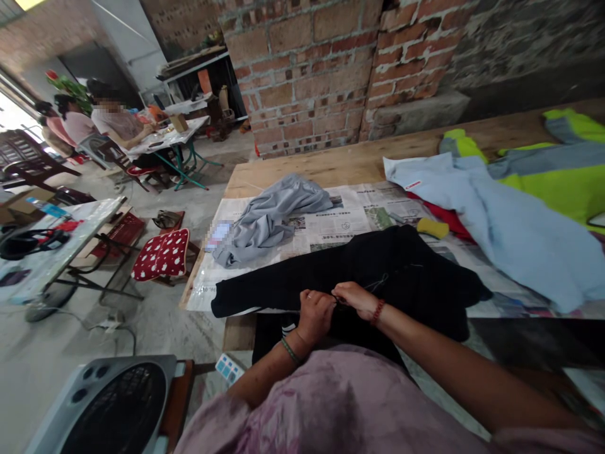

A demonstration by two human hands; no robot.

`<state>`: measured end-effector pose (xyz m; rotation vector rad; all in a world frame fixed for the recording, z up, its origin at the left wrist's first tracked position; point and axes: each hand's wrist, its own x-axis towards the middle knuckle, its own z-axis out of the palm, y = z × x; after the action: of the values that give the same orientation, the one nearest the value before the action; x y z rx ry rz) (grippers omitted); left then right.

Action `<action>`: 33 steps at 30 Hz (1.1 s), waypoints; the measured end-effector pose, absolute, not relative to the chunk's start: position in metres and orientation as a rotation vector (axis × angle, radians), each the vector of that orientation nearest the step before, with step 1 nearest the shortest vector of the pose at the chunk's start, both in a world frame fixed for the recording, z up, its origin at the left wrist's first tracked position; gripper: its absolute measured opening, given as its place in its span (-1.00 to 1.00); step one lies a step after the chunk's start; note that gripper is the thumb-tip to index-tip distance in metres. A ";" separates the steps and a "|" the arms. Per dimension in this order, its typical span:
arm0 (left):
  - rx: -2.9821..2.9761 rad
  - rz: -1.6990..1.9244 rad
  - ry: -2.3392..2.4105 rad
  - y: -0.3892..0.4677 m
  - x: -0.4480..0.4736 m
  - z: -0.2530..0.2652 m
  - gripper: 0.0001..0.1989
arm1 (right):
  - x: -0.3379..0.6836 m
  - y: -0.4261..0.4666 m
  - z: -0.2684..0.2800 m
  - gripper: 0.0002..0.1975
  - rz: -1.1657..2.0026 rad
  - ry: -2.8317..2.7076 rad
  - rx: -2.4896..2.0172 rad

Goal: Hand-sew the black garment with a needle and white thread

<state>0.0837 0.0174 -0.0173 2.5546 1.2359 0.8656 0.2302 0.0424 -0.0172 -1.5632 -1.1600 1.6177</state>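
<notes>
A black garment lies spread along the near edge of the table, part of it hanging over toward my lap. My left hand, with a green bracelet at the wrist, is closed on the dark cloth at this edge. Right beside it, my right hand, wearing a red bead bracelet, pinches the same cloth. The fingertips of both hands almost meet. What lies between them is too small to make out. A thin pale cord or thread rests on the black cloth just beyond my right hand.
Newspaper covers the wooden table. On it lie a grey cloth, a yellow sponge and a light blue garment; yellow-green garments lie far right. A fan stands lower left. People sit at another table.
</notes>
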 end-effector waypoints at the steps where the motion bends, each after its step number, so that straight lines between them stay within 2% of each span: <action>1: 2.561 0.861 1.244 0.017 0.084 -0.018 -0.84 | 0.230 0.042 -0.017 -0.80 1.614 -1.163 -1.566; 17: 2.426 0.861 1.214 0.025 0.076 -0.020 -0.90 | 0.237 0.037 -0.002 -0.76 1.702 -1.285 -1.521; 28: 2.408 0.880 1.308 0.020 0.077 -0.021 -0.89 | 0.233 0.037 -0.003 -0.84 1.684 -1.348 -1.527; 33: 2.320 0.856 1.066 0.031 0.068 -0.017 -0.88 | 0.242 0.038 -0.001 -0.77 1.738 -1.367 -1.437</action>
<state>0.0679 0.0313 -0.0174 2.3204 1.0660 0.8563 0.2415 0.0382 -0.0013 -1.4366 -1.3667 1.7380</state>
